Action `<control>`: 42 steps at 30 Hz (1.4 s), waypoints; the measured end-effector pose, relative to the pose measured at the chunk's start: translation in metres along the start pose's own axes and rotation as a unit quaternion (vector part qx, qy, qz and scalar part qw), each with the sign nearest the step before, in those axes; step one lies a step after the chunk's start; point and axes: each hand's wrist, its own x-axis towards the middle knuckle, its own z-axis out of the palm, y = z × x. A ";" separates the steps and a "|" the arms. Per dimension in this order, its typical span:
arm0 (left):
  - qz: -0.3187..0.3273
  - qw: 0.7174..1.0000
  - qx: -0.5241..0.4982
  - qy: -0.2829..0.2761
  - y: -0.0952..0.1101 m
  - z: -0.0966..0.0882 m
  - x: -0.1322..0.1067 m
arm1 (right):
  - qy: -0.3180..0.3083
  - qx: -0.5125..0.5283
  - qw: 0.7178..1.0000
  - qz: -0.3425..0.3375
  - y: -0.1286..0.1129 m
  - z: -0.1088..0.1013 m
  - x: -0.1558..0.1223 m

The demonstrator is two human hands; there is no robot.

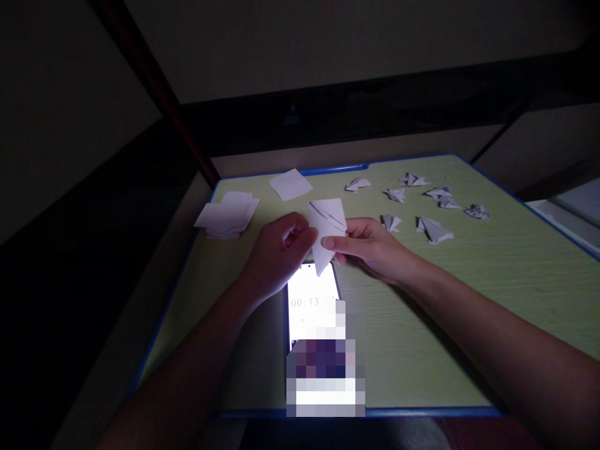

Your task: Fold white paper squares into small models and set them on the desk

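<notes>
A partly folded sheet of white paper [330, 219] is held up above the middle of the table, with crease lines across its upper part and a point at its lower end. My left hand [285, 250] pinches its left edge between thumb and curled fingers. From the right, my right hand [370, 245] grips it, the thumb flat on the front and the fingers behind, partly hidden. Just below the paper lies a lit phone [312, 287] showing a timer; its lower part is blurred out.
On the left side of the green table [492, 312] lies a stack of white paper sheets [229, 212]. A single square sheet [290, 184] lies near the back edge. Several folded paper pieces, one a larger paper shape [434, 230], are scattered at the back right. A blue rim edges the table.
</notes>
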 end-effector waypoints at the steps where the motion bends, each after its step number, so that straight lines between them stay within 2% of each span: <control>1: 0.000 1.000 -0.001 0.000 0.000 0.000 0.000 | 0.000 -0.003 1.000 -0.001 0.000 0.000 0.000; 8: 0.002 1.000 0.009 0.023 -0.001 0.000 0.002 | -0.003 -0.004 1.000 0.002 0.001 -0.002 0.000; 25: 0.008 1.000 -0.018 0.016 -0.002 0.001 0.001 | -0.004 0.003 1.000 -0.007 0.000 0.000 0.000; 42: 0.007 0.998 -0.015 0.058 -0.003 0.001 0.003 | -0.011 -0.001 1.000 0.000 0.000 0.000 -0.001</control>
